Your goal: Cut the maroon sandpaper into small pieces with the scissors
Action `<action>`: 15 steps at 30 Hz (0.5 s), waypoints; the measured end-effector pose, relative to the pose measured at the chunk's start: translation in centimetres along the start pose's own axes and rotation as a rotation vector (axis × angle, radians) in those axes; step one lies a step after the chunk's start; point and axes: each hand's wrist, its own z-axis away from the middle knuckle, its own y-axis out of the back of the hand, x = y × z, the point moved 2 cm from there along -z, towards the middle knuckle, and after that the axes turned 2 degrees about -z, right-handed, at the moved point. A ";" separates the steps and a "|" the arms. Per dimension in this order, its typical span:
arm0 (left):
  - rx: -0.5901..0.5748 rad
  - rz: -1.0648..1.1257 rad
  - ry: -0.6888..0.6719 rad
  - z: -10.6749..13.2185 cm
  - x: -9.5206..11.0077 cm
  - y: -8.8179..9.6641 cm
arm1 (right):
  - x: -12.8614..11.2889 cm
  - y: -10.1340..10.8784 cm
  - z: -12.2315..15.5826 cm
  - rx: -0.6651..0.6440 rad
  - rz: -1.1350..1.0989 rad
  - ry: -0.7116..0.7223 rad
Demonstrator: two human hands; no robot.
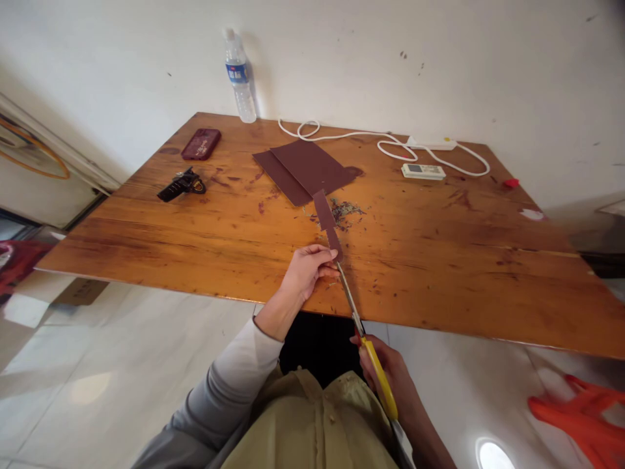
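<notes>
My left hand (308, 268) pinches a narrow maroon strip (334, 240) between thumb and fingers, above the near part of the table. The strip has a finely notched edge. In my right hand (390, 365), at the table's front edge, is a pair of scissors (378, 374) with yellow handles. Their long blades point up and away, with the tips at the strip's near end; whether they are cutting into it is too small to tell. Just beyond lies a second maroon piece (323, 210), beside a scatter of small dark scraps (346, 212).
Larger maroon sheets (315, 166) overlap on the wooden table (219, 241). A phone (201, 144) and a black clip-like object (180, 184) lie left. Behind stands a water bottle (240, 81). A white power strip (432, 143), its cord and a small white device (423, 171) lie right.
</notes>
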 end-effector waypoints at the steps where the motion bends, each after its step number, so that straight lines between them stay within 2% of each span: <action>1: -0.003 0.000 -0.001 0.0 0.0 0.0 | -0.2 0.1 0.0 -0.002 0.006 -0.008; 9: -0.008 -0.019 -0.003 -0.2 0.0 0.1 | -0.7 0.3 -0.3 -0.013 0.023 -0.083; 15: -0.007 -0.024 0.005 -0.2 0.1 0.1 | -0.7 0.2 -0.4 -0.038 0.050 -0.065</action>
